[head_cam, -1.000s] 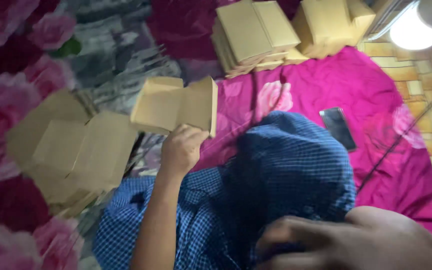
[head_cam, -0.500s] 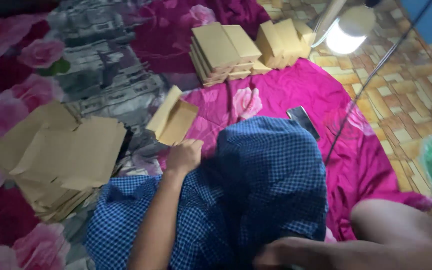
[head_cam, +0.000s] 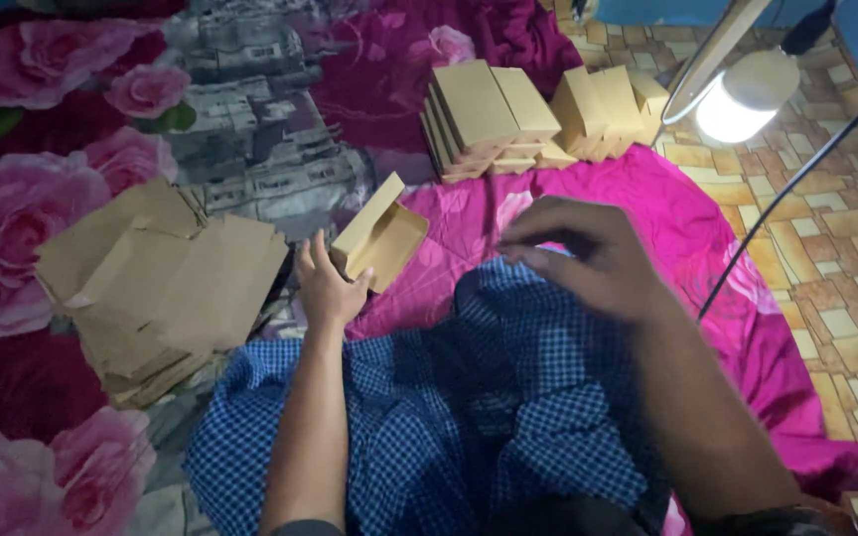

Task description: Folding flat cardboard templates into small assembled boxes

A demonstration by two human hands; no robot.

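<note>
- 1 half-folded cardboard box (head_cam: 379, 236) is gripped by the left hand (head_cam: 328, 288), its lower edge hidden.
- No object is seen in the loosely curled right hand (head_cam: 588, 260); its palm is hidden.

Support: tiled floor (head_cam: 826, 248), brown-and-cream pattern, visible at right of frame. Magenta cloth (head_cam: 638, 208) spread over it, centre to lower right. Rose-print blanket (head_cam: 42, 199) covers left half. Flat cardboard stack (head_cam: 161, 288) lies on blanket, left-centre. Folded tan boxes (head_cam: 538, 114) stacked at upper centre, at the cloth's far edge.
</note>
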